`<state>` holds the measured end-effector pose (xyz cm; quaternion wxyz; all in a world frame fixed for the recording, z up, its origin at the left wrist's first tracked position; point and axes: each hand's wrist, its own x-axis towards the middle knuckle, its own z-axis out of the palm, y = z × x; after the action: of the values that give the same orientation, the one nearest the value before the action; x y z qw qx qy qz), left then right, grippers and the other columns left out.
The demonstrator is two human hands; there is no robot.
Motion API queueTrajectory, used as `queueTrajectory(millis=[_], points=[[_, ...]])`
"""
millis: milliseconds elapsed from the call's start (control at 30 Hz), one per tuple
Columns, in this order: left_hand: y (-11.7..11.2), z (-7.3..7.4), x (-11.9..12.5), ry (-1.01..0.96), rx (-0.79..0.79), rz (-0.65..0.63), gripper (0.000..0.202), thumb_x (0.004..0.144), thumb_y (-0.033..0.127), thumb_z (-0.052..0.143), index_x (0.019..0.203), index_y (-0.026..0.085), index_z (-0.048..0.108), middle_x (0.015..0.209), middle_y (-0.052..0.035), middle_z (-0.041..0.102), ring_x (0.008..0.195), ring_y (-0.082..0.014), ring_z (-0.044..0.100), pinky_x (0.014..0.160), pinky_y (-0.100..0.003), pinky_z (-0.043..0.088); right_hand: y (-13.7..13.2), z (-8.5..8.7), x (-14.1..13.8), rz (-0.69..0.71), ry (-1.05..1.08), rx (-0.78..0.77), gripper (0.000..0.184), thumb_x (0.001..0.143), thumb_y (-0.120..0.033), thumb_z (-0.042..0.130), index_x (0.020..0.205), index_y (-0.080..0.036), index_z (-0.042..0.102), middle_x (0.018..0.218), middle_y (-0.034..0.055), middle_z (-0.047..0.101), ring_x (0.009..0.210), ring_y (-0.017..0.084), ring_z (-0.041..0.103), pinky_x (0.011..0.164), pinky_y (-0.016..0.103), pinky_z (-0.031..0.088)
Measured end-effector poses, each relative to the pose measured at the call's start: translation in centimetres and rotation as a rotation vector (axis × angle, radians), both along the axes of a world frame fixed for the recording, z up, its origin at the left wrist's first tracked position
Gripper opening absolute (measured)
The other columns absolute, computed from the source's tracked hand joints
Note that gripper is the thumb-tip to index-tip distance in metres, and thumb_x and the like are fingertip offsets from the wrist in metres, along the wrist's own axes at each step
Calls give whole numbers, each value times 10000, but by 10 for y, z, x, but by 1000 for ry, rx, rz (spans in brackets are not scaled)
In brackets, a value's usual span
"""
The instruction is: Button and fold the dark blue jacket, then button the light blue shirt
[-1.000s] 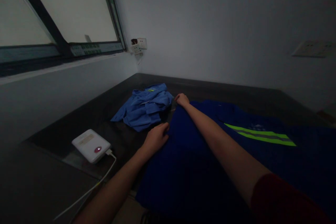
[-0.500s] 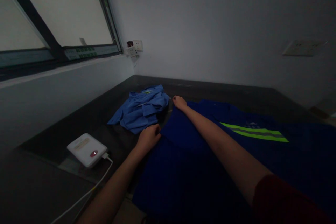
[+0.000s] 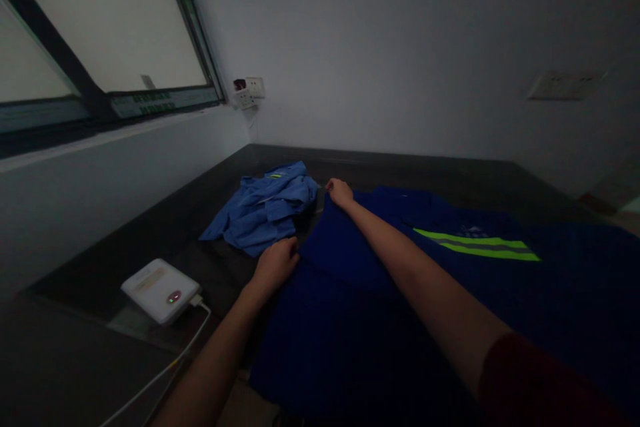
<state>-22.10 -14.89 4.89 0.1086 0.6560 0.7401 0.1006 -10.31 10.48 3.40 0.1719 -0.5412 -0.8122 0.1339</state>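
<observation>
A dark blue work jacket (image 3: 340,320) with a yellow-green and grey reflective stripe lies spread over the dark tabletop. My left hand (image 3: 276,260) is closed on its left edge, fingers pinching the cloth. Farther back along the same edge, my right hand (image 3: 341,193) pinches the fabric near the upper left corner. My right forearm crosses over the jacket. Just left of both hands sits a crumpled lighter blue garment (image 3: 265,207) with a small yellow-green strip. The jacket's near part hangs in deep shadow at the bottom.
A white box-shaped device (image 3: 161,290) with a plugged-in white cable (image 3: 160,373) rests on the dark table (image 3: 410,170) at left. Wall sockets (image 3: 254,87) are in the back corner, and another socket plate (image 3: 565,85) is at right. A window (image 3: 115,33) stands at left.
The whole view has shifted slightly, moving most things a little to the left. Both hands keep their hold on the jacket's edge, with hardly any other movement.
</observation>
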Motion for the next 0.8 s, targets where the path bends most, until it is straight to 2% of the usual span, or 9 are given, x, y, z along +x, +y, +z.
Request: queueTrajectory(millis=[100,200,267,333,433,500,633,700,800], points=[[-1,-3,-2,82,41,9,100,837,201,449,801,196,543,927,-68,615,784,-192,597,653,-283,396,-7,-4,-3,14,-10,19,234,891,-161,450,1016,-240,631,1099,61,668,1019,199,608,816,276,444],[-2,-4,-4,72,74,-6,90,833,196,447,812,196,534,925,-65,591,773,-189,588,662,-290,413,-14,-8,-3,28,-25,45,250,905,-159,417,1008,-228,634,1065,77,672,994,212,611,801,293,446],[-3,-3,-4,32,110,-25,94,788,153,477,857,195,526,941,-62,581,823,-193,585,688,-289,433,-18,-8,-4,43,-31,73,277,917,-150,382,1025,-214,629,1065,93,662,1009,217,596,817,308,441],[-5,0,-1,-2,165,-55,205,727,84,483,899,189,518,965,-67,573,896,-203,574,740,-297,452,-20,-6,-4,60,-28,112,285,923,-152,371,1047,-202,623,1100,108,637,1060,222,559,855,319,429],[-8,3,10,-36,329,-143,308,696,15,439,943,179,521,1040,-87,565,1013,-212,546,867,-339,457,-26,1,-2,68,-1,179,268,928,-191,395,1106,-192,596,1180,116,581,1146,229,482,920,332,404],[-9,2,21,-52,435,-259,318,736,17,421,986,176,534,1125,-98,559,1089,-210,527,948,-363,440,-34,3,1,76,35,223,273,932,-203,399,1139,-186,575,1200,110,560,1159,220,458,954,330,387],[-7,-14,37,22,450,-490,318,863,132,423,1160,164,532,1309,-113,524,1263,-222,452,1093,-424,349,-56,-8,13,230,146,290,277,924,-171,399,1126,-156,588,1159,105,574,1123,201,477,990,325,370],[-5,-24,39,92,400,-499,392,890,204,438,1274,135,473,1397,-140,466,1345,-248,369,1125,-464,301,-66,-18,20,330,156,272,285,922,-179,417,1147,-141,588,1177,111,577,1132,199,485,994,329,375],[-2,-37,37,179,302,-433,520,907,310,446,1371,84,384,1463,-188,375,1387,-281,290,1121,-476,303,-74,-30,23,440,90,211,317,940,-235,419,1192,-133,583,1273,130,554,1215,206,461,1030,361,355]])
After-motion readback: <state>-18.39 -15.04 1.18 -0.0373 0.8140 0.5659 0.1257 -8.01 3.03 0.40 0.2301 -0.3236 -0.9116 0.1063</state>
